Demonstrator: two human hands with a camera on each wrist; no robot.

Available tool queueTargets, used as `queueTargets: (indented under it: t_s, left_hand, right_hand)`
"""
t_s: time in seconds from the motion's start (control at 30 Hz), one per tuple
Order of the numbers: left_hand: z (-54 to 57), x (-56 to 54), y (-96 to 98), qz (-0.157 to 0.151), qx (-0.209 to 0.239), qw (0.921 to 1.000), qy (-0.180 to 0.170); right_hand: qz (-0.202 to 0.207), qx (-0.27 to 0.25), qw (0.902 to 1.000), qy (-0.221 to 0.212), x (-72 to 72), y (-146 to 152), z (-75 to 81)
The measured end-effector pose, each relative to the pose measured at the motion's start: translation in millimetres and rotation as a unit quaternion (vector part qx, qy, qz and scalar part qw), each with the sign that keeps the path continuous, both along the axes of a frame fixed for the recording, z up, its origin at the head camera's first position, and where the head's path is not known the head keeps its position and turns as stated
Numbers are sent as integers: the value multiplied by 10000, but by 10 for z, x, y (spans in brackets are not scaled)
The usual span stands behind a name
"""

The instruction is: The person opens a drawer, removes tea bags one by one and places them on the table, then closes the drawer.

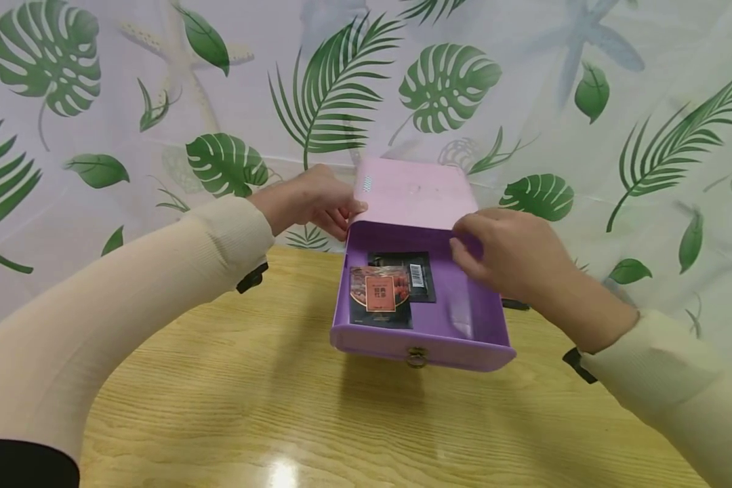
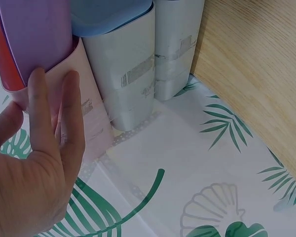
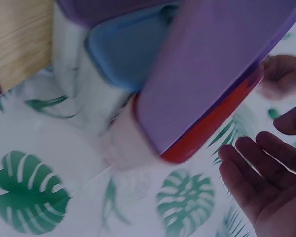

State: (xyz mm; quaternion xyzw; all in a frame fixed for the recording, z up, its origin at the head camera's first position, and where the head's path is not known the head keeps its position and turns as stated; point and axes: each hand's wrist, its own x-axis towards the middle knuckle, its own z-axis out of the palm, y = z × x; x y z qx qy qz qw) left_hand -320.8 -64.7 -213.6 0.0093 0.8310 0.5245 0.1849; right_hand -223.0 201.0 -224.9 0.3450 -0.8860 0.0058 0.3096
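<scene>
A pink drawer case (image 1: pixel 415 190) stands with its purple drawer (image 1: pixel 463 332) pulled out toward me. Two flat sachets lie in the drawer: a tea sachet (image 1: pixel 378 301) with a red label, overlapping a black sachet (image 1: pixel 427 288) with a barcode. My left hand (image 1: pixel 324 198) is at the case's front left corner, its thumb near the top edge. In the left wrist view its fingers (image 2: pixel 38 106) reach fairly straight along the case and drawer side. Over the drawer's right side hovers my right hand (image 1: pixel 506 247), fingers loosely bent with nothing between them.
Under the pink case, more drawer cases are stacked, one with a blue drawer (image 2: pixel 113 15). The stack stands on a wooden table (image 1: pixel 238 379) against a leaf-printed cloth (image 1: pixel 268 81). A dark object (image 1: pixel 516 304) lies just right of the drawer.
</scene>
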Motion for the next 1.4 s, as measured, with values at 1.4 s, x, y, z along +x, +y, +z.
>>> queueTargets:
  t_s: [1.4]
  left_hand:
    - [-12,-19,-16,75,370,9972,-642]
  right_hand:
    - [1147,1655,9525,-2284,-125,-664,-306]
